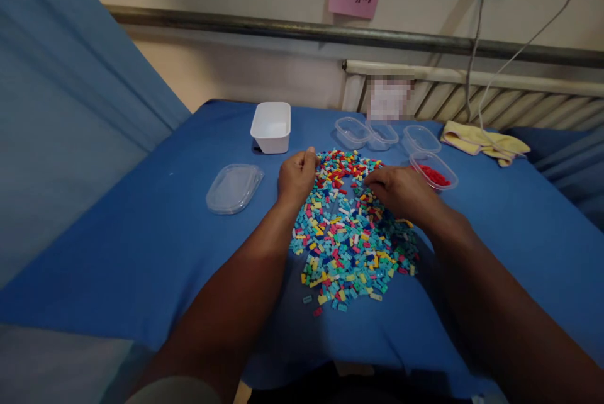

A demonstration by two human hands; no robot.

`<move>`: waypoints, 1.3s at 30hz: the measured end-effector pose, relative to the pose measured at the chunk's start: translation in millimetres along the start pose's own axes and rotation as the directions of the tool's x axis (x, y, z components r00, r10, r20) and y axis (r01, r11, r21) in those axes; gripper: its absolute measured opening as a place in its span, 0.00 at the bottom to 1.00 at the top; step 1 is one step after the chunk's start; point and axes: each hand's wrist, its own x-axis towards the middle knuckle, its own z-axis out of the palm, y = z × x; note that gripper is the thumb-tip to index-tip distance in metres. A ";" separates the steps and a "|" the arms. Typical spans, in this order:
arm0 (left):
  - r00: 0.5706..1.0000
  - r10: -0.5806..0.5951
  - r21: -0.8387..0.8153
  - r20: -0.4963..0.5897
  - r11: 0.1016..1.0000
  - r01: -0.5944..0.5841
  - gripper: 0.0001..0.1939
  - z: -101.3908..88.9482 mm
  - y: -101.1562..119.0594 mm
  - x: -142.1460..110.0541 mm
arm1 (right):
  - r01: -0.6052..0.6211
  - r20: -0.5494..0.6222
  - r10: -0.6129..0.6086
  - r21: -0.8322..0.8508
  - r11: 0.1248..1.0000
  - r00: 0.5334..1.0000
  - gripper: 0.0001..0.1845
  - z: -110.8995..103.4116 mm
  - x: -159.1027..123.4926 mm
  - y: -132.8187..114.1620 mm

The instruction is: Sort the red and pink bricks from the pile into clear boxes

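left hand (297, 176) curled, contents hidden, right fingertips partly hidden over bricks (346, 246)

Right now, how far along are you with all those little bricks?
Looks done: some red bricks are in one clear tub. In hand: left hand and right hand are at the mixed pile; I can't tell if they hold any. Left: most bricks, reds included, lie in the pile.

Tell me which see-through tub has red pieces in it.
The front tub, nearest the right hand: red pieces show inside it alone.
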 end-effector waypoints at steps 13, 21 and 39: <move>1.000 0.010 -0.017 0.001 1.000 -0.010 0.27 0.6 -1.8 0.6 | 0.033 0.066 -0.043 0.141 0.989 0.997 0.11 7.0 -11.9 10.1; 1.000 -0.009 0.030 0.018 1.000 0.009 0.29 0.0 -1.7 2.0 | -0.003 0.065 0.002 0.021 1.000 0.998 0.15 9.1 27.4 -14.6; 1.000 -0.006 -0.004 0.007 1.000 0.006 0.28 1.1 -4.0 0.5 | 0.119 0.152 -0.128 0.072 0.990 0.980 0.19 27.7 41.9 -34.9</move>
